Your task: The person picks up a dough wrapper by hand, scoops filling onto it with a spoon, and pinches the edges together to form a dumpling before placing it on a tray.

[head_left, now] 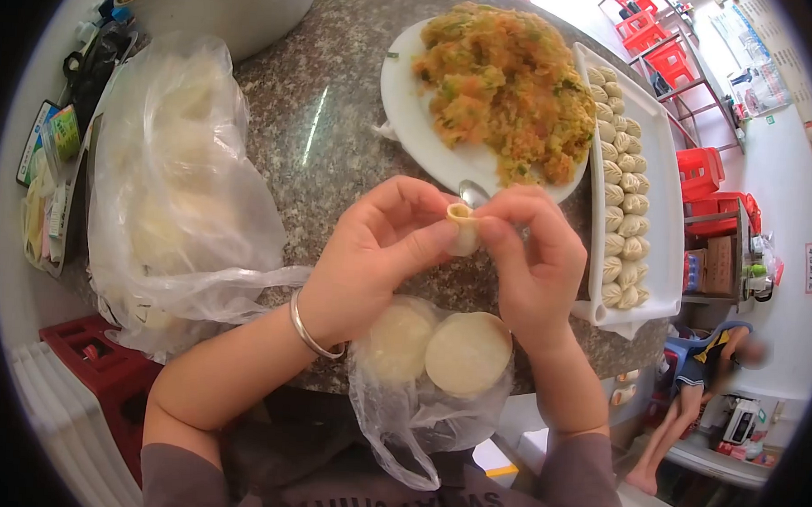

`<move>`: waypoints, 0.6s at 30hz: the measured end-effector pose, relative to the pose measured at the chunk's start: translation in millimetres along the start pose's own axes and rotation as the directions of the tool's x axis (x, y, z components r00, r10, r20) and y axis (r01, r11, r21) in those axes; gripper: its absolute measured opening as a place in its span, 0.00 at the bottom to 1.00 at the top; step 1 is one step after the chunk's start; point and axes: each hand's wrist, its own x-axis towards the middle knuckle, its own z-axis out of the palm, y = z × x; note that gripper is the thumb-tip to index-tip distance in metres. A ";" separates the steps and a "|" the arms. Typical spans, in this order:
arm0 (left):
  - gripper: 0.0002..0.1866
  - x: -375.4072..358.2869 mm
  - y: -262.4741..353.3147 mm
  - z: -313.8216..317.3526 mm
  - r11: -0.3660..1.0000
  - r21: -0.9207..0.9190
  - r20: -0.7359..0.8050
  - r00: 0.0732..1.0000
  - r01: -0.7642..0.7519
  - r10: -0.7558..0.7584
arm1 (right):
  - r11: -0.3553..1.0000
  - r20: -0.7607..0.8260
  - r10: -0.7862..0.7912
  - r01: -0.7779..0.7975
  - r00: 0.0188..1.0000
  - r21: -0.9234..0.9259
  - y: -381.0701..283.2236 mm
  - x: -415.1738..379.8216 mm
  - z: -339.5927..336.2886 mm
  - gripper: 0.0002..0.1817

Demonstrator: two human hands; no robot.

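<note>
Between my two hands, over the counter's near part, is a small dumpling (462, 231) with an open, rounded top. My left hand (393, 244), with a silver bangle at the wrist, pinches it from the left. My right hand (535, 246) pinches its right side. Just behind the fingers, a metal spoon (472, 194) rests at the edge of a white plate (404, 99) heaped with orange and green filling (508, 90). Below my hands, round dough wrappers (468, 354) lie in two stacks on a clear plastic bag (398, 425). Pleated dumplings (627, 204) sit in rows on a white tray (666, 220) at the right.
A large plastic bag (182, 189) with pale contents covers the counter's left side. Behind it stands a big metal bowl (235, 10). The speckled counter (294, 113) has its near edge at my body. A seated person (690, 384) and red stools (699, 171) are farther right.
</note>
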 end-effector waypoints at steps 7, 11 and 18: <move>0.08 -0.7 0.1 -1.2 0.994 -0.046 0.005 0.995 0.096 -0.096 | 0.998 0.023 0.060 -0.061 0.998 0.021 0.6 2.8 0.4 0.04; 0.07 -0.9 -1.9 0.1 0.999 -0.015 0.024 0.999 0.049 -0.049 | 0.995 0.072 0.086 -0.089 0.994 0.035 0.5 0.3 -1.4 0.04; 0.06 -1.0 -1.8 -1.9 0.997 0.029 0.019 0.997 -0.074 0.074 | 0.993 0.067 -0.003 0.011 0.998 -0.118 -1.9 0.7 2.5 0.04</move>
